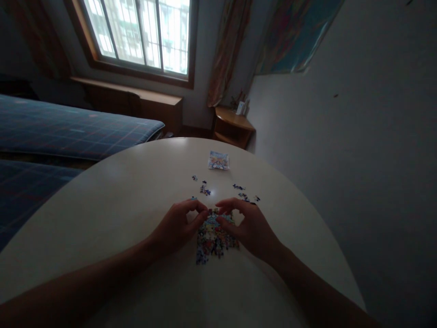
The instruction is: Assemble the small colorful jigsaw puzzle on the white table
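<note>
A partly joined colourful jigsaw puzzle [214, 239] lies on a round white table [129, 205]. My left hand [179, 225] rests at the puzzle's upper left edge, thumb and forefinger pinched together. My right hand [247, 225] sits at its upper right edge, also pinched. The fingertips of both hands meet over the puzzle's top edge, where a small piece may be pressed; I cannot make it out. Loose puzzle pieces [205, 190] and more loose pieces [244, 196] lie scattered just beyond the hands.
A small printed picture card [218, 160] lies farther back on the table. A bed with a blue checked cover [68, 130] stands to the left. A wooden corner shelf [234, 125] and a window [143, 32] are behind. A white wall is on the right.
</note>
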The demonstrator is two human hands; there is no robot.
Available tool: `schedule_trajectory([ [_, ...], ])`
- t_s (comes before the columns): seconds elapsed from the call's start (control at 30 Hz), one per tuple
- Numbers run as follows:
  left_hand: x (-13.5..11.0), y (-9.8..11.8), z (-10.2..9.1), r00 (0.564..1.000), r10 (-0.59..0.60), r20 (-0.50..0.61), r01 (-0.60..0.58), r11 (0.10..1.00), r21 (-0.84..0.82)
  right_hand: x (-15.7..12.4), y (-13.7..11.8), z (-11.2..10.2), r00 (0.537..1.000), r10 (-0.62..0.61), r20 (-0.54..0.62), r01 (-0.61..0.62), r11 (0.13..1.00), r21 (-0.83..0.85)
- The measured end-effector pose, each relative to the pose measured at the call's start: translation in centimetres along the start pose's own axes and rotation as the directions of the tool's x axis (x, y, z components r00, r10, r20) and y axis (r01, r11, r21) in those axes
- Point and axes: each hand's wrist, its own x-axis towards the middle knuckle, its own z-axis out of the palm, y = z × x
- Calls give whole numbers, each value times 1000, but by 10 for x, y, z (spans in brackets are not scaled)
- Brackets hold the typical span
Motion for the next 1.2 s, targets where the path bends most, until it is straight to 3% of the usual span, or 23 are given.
schedule_trajectory([
  [0.2, 0, -4, 2, 999, 21, 48, -23, 999, 23, 2, 3, -3, 998, -50, 31, 53, 988, -145],
  [0.4, 1, -14, -2, 982, 183, 51, -189, 967, 172, 0, 6, -3, 981, -43, 188, 83, 974, -210],
  [0.6, 3, -25, -8, 906, 350, 239, -405, 881, 245, -3, 5, -2, 956, -50, 290, 116, 970, -215],
  [1.2, 1, -36, -2, 887, 297, 354, -409, 861, 302, -5, 3, -2, 935, -86, 345, 173, 958, -230],
])
